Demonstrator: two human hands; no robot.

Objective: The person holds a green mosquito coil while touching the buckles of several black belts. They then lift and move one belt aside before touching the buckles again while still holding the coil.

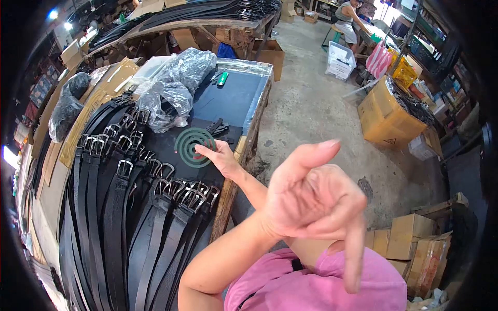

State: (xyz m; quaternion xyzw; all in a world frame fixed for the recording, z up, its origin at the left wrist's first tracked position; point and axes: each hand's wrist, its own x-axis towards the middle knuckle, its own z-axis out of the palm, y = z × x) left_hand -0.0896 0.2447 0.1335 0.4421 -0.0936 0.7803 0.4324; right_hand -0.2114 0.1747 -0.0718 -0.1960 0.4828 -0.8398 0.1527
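My left hand [316, 199] is raised close to the camera, palm toward me. Its thumb and one finger stretch out while the other fingers curl; it holds nothing. Farther off, my right hand [222, 157] reaches over the dark sheet on the worktable [236, 85], one digit stretched left and no held item showing. Its underside is hidden, and a green ringed pattern [181, 136] surrounds the fingertip. Black belts [111, 228] with silver buckles [192, 196] lie in bunches left of that hand. Small black pieces [218, 127] rest just beyond it.
Crumpled clear plastic [174, 85] and a small green item [222, 79] lie on the worktable. More belts fill a far table [207, 18]. Cartons [384, 111] stand across the concrete floor [295, 103]. A person [348, 20] sits at the back right.
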